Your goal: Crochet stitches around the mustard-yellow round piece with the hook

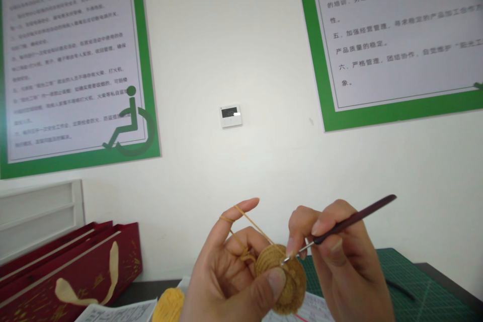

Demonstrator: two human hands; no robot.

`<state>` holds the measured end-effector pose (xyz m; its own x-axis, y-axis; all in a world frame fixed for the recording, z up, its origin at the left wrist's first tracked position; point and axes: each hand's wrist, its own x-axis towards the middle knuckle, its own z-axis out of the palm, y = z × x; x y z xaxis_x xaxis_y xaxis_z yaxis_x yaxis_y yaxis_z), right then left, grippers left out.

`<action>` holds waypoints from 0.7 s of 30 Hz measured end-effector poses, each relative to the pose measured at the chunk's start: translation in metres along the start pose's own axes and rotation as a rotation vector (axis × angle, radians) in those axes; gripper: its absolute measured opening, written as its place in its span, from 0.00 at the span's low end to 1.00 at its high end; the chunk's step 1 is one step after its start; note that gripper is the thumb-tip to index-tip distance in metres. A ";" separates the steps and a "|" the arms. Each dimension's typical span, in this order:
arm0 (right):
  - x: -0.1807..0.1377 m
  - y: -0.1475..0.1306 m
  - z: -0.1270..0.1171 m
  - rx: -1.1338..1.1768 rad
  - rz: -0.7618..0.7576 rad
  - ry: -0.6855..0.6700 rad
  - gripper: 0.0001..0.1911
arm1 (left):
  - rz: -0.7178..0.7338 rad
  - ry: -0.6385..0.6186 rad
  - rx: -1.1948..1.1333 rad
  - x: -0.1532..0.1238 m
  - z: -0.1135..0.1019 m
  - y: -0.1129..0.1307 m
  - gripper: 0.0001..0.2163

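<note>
My left hand pinches a round mustard-brown crochet piece between thumb and fingers. Its raised index finger carries the matching yarn strand, which runs taut down to the piece. My right hand grips a crochet hook with a dark reddish-brown handle. The hook's metal tip touches the top edge of the piece. A ball of yellow yarn lies below my left hand.
Red gift bags with cream handles stand at the left on a dark table. A green cutting mat lies at the right, papers in front. Behind is a white wall with green-framed posters and a small thermostat.
</note>
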<state>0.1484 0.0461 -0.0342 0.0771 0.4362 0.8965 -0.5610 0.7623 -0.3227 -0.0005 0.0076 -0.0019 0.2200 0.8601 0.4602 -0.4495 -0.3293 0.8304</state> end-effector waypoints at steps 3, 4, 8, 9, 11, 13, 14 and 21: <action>0.000 0.000 -0.001 -0.013 -0.010 -0.018 0.05 | -0.001 0.002 -0.002 0.000 0.000 0.000 0.34; 0.000 0.000 -0.001 -0.017 -0.013 -0.021 0.05 | -0.001 0.003 -0.004 0.000 0.001 0.000 0.34; 0.001 0.001 0.000 -0.017 -0.017 -0.003 0.06 | -0.004 -0.001 -0.005 0.001 0.000 0.000 0.33; 0.001 0.001 0.000 -0.016 -0.015 0.006 0.06 | -0.004 -0.001 -0.004 0.000 0.000 0.000 0.33; 0.001 0.001 0.000 -0.017 -0.011 0.019 0.07 | -0.001 0.003 -0.001 0.000 0.000 0.000 0.33; 0.001 0.001 0.000 -0.018 -0.011 0.016 0.07 | 0.002 0.008 0.000 0.000 0.000 0.000 0.33; 0.001 0.001 0.000 -0.020 -0.015 0.010 0.06 | 0.003 0.009 -0.001 0.000 0.000 0.000 0.33; 0.001 -0.001 -0.003 -0.027 -0.022 -0.018 0.06 | -0.004 0.002 0.003 0.000 0.001 0.001 0.33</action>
<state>0.1516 0.0476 -0.0340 0.0742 0.4110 0.9086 -0.5370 0.7842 -0.3109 0.0000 0.0071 -0.0003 0.2197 0.8625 0.4558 -0.4460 -0.3267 0.8333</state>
